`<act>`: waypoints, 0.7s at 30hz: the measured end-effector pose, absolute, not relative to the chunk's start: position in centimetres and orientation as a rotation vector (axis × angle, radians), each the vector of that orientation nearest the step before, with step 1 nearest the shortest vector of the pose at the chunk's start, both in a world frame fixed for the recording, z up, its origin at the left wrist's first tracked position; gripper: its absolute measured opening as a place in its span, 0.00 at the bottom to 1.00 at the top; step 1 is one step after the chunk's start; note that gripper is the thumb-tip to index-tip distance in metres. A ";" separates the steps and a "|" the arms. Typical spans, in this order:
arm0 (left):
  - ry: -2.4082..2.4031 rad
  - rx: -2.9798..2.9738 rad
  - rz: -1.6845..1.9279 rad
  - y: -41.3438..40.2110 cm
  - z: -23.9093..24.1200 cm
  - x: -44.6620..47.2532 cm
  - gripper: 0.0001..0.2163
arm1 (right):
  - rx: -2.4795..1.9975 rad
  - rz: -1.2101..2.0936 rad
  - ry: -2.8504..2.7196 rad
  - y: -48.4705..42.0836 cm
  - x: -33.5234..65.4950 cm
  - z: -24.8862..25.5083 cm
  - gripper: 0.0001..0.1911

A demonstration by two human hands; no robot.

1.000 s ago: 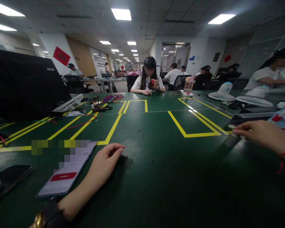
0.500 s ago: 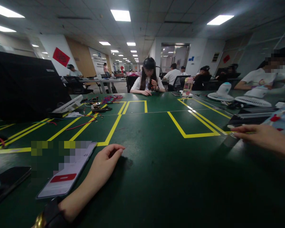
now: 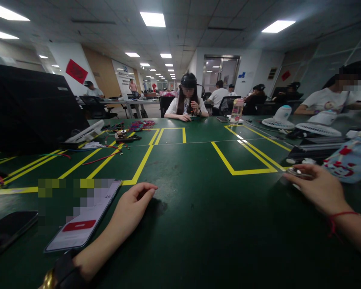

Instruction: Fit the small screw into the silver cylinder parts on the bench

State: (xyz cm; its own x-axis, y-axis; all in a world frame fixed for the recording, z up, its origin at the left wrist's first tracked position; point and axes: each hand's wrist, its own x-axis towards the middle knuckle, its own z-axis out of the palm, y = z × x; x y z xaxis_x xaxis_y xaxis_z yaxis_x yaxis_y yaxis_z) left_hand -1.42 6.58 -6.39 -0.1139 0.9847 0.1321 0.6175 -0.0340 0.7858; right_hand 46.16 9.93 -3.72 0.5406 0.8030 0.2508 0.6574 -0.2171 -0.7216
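Observation:
My left hand rests on the green table, fingers loosely curled. A small gap shows between thumb and forefinger, with nothing visible in it. Just left of that hand lies a phone, its screen lit with a red button. On the right, my right hand is closed around a small shiny silvery object with a rounded top. My fingers cover much of it, so its kind is unclear. It is low over the table near the corner of a yellow tape outline.
A dark phone lies at far left, below a big black box-like thing. Wires and small electronic parts are beyond. White fans, a water bottle and a blue patterned bag stand right. A person sits opposite.
My right hand has come further into view and turned, fingers now wrapped around the silvery object that was pinched before. The left hand has stayed in place.

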 end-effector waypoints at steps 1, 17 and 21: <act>1.772 1.680 1.005 6.6 -6.4 -1.4 0.12 | -1.912 0.182 -1.231 9.7 45.1 -3.8 0.26; 1.617 1.824 1.041 5.5 -5.6 0.4 0.12 | -1.022 0.899 -1.959 2.7 25.1 -5.8 0.23; 1.291 1.981 0.993 3.4 -3.8 3.9 0.11 | -1.005 1.081 -1.794 3.2 24.9 -6.7 0.32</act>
